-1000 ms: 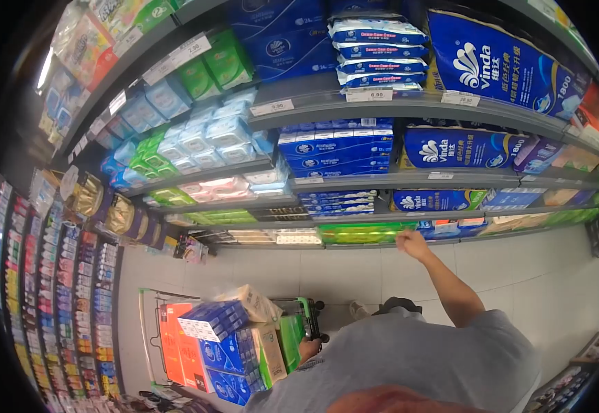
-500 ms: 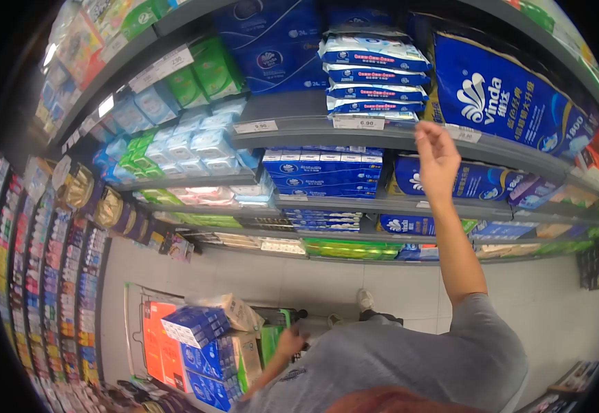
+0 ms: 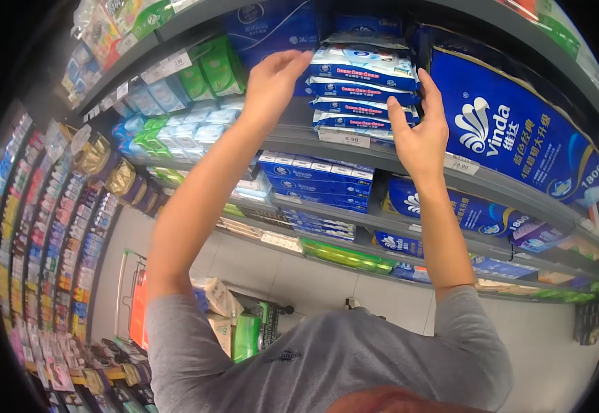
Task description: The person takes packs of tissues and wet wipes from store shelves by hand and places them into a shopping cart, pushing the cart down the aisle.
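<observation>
A stack of several blue and white wipe packs (image 3: 365,89) lies on the upper shelf. My left hand (image 3: 276,86) is at the stack's left side, fingers stretched toward its upper left corner. My right hand (image 3: 420,131) is at the right side, thumb and fingers apart, with the fingertips by the right ends of the packs. Neither hand has lifted a pack. To the right stands a large blue Vinda pack (image 3: 499,124). Behind my left hand is a blue tissue case (image 3: 265,31).
Below, a shelf holds blue tissue boxes (image 3: 316,180). Green packs (image 3: 217,65) stand at the left. A loaded cart (image 3: 129,296) is on the floor at lower left, partly hidden by my left arm. Racks of small bottles (image 3: 45,241) line the far left.
My left hand has left the cart area and risen to the stack's left side. My right hand has moved up from the lower shelves to the stack's right side. The view has shifted closer to the shelf.
</observation>
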Tool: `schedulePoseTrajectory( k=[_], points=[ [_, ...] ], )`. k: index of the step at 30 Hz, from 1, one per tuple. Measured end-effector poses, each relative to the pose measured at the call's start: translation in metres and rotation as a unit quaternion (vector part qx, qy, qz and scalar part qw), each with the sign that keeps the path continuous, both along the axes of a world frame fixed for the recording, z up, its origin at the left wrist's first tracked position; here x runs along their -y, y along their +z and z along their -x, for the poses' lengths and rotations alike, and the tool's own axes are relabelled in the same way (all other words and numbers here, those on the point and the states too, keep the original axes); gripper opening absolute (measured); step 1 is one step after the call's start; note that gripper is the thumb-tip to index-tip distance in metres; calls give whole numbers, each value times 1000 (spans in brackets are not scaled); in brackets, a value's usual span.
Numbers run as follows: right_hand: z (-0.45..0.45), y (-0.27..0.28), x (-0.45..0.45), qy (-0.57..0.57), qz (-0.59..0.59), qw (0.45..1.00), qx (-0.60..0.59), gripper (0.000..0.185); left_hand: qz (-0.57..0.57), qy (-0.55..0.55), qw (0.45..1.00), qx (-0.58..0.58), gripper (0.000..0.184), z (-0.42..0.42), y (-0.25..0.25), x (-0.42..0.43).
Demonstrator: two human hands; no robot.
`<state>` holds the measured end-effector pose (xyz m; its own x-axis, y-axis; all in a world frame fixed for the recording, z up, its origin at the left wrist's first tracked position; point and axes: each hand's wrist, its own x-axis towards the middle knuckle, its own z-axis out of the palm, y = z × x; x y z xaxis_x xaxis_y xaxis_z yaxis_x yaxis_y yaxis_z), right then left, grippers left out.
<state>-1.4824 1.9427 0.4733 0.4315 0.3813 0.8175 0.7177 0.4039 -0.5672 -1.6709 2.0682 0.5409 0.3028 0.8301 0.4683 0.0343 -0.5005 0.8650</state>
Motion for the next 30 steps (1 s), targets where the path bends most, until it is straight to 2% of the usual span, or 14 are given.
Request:
schedulePoseTrajectory(
  k=[4, 11, 18, 20, 21, 23, 24, 26, 28, 29, 30],
  points=[
    [-2, 5, -5, 6, 44, 999, -5, 66, 59, 23, 996, -59, 40, -32, 12, -3],
    [-7, 1, -15, 21, 23, 999, 35, 67, 73, 26, 997, -3, 38, -48, 5, -11],
    [-3, 3, -12, 79, -1, 997, -22, 63, 90, 29, 993, 72, 37, -47, 4, 4],
    [1, 5, -10, 105, -43, 993, -33, 60, 89, 25, 991, 95, 39, -43, 2, 9],
    [1, 6, -9, 70, -59, 996, 20, 59, 74, 19, 990, 123, 40, -40, 2, 16],
    [11, 4, -8, 153, -108, 982, -21, 56, 31, 2, 981, 190, 44, -32, -4, 18],
    [19, 5, -5, 201, -131, 970, -49, 54, 28, -19, 971, 237, 42, -27, -10, 20],
    [40, 3, 6, 266, -131, 951, -87, 52, 51, 7, 960, 275, 39, -11, -11, 41],
    [56, -10, 13, 265, -97, 957, -65, 48, -17, 25, 957, 289, 39, 15, -23, 52],
    [65, -18, 13, 297, -89, 948, -64, 46, -103, 50, 948, 297, 41, 29, -32, 53],
    [77, -27, 11, 328, -82, 939, -64, 44, -91, 82, 948, 292, 49, 47, -35, 64]
  ],
)
